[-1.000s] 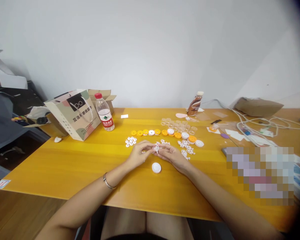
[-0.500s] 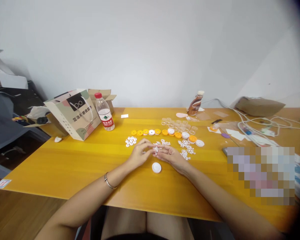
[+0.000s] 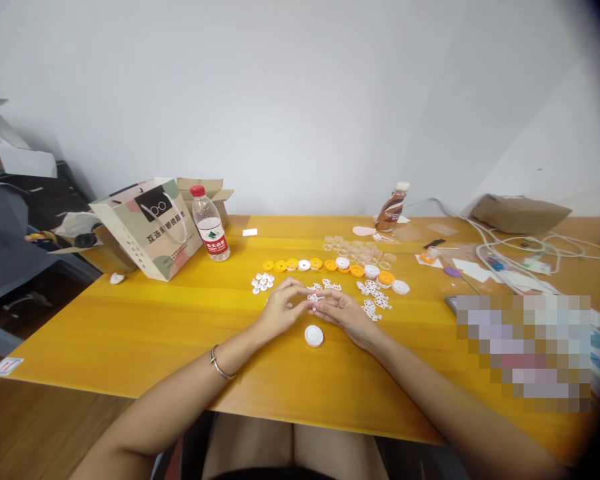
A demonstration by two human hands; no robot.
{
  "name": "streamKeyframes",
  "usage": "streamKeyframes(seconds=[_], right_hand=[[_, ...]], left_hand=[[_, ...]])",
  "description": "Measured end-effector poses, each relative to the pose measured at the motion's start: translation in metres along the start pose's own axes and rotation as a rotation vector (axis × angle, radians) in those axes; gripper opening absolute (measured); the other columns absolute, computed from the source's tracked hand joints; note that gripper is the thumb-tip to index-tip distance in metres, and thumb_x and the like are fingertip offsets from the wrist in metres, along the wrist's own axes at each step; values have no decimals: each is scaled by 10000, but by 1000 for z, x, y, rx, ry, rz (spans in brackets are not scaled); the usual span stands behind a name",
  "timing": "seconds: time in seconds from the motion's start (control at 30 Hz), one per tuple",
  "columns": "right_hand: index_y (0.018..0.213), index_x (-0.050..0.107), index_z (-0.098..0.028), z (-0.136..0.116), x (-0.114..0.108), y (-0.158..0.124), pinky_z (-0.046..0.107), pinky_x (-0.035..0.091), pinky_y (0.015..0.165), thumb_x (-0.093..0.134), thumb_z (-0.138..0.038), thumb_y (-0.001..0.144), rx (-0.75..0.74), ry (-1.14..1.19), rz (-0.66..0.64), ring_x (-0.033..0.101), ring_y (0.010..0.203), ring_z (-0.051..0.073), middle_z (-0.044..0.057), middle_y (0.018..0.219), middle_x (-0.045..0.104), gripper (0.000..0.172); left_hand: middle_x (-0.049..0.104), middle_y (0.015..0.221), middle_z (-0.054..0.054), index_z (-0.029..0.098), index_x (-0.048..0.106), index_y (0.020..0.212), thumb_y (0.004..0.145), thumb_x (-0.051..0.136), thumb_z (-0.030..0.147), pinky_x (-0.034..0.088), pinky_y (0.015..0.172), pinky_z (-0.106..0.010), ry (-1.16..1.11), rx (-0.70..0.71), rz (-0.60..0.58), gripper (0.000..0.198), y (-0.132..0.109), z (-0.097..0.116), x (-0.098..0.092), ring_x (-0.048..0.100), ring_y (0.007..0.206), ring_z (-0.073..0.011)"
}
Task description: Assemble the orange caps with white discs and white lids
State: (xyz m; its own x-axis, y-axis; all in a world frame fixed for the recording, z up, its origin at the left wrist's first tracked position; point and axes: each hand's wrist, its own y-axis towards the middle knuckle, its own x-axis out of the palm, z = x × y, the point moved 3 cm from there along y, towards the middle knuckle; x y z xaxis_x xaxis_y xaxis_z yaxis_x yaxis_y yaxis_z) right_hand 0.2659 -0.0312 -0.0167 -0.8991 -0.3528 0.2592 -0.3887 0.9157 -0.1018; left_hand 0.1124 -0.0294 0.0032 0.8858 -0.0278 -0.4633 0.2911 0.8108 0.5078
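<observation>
My left hand (image 3: 280,310) and my right hand (image 3: 347,315) meet over the middle of the yellow table (image 3: 155,327). Their fingertips pinch a small white plastic piece (image 3: 313,299) between them, just above the tabletop. A white round cap (image 3: 314,335) lies on the table right below the hands. Behind them runs a row of yellow and white discs (image 3: 305,265). Small white parts (image 3: 261,283) sit to the left, and white lattice pieces (image 3: 375,297) to the right. A metal bangle circles my left wrist.
A paper gift bag (image 3: 147,227) and a water bottle (image 3: 210,224) stand at the back left, a brown drink bottle (image 3: 391,207) at the back. Clear rings (image 3: 360,250) lie behind the discs. Cables (image 3: 520,250) and papers cover the right side.
Both hands have stayed in place; the fingers have shifted slightly around the white piece, which now sits a little lower between the fingertips.
</observation>
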Motion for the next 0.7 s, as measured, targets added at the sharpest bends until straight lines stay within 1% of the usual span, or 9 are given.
streamKeyframes(seconds=[0.17,0.33,0.4,0.47,0.57,0.63,0.7], right_hand=[[897,584,-200,-1,2,-1,390,453,905,700,-324,638,-15,-28,-5,650,860,186,35,859,699,310],[855,598,-194,-2,3,0,392,466,887,711,-314,624,-42,-8,17,665,782,179,21,804,702,284],[862,609,-196,-2,3,1,379,471,879,710,-309,624,-51,2,15,664,776,173,16,812,699,282],[877,617,-200,-1,2,1,365,472,872,706,-308,627,-58,-1,9,658,789,167,13,828,695,287],[923,612,-207,0,2,2,353,474,850,681,-320,652,-68,-39,-16,645,802,159,14,854,683,302],[989,586,-211,-3,1,1,344,483,808,653,-340,680,-87,-107,-33,634,793,156,22,876,663,341],[1032,553,-212,-9,-1,-2,324,490,732,626,-367,702,-136,-239,-23,611,759,149,30,878,631,372]], left_hand=[[629,828,-49,160,636,866,734,612,272,448,679,-241,-83,-105,10,174,1,-2,2,577,778,-145],[653,805,-45,143,600,864,740,603,253,450,666,-224,-177,-209,6,166,1,-9,7,602,750,-133],[650,809,-46,144,592,886,737,607,254,449,681,-227,-192,-215,17,186,1,-9,7,600,757,-132],[649,839,-53,144,581,925,739,607,266,448,691,-230,-222,-213,-5,224,1,-7,8,598,776,-134],[648,848,-49,149,578,939,739,606,284,443,666,-220,-219,-213,-36,243,0,-3,8,594,779,-136],[636,822,-32,161,571,963,744,597,293,436,624,-207,-177,-215,1,257,-1,0,4,582,749,-127],[613,813,-23,169,551,1006,762,570,311,426,570,-195,-149,-218,38,283,-2,3,-2,562,695,-113]])
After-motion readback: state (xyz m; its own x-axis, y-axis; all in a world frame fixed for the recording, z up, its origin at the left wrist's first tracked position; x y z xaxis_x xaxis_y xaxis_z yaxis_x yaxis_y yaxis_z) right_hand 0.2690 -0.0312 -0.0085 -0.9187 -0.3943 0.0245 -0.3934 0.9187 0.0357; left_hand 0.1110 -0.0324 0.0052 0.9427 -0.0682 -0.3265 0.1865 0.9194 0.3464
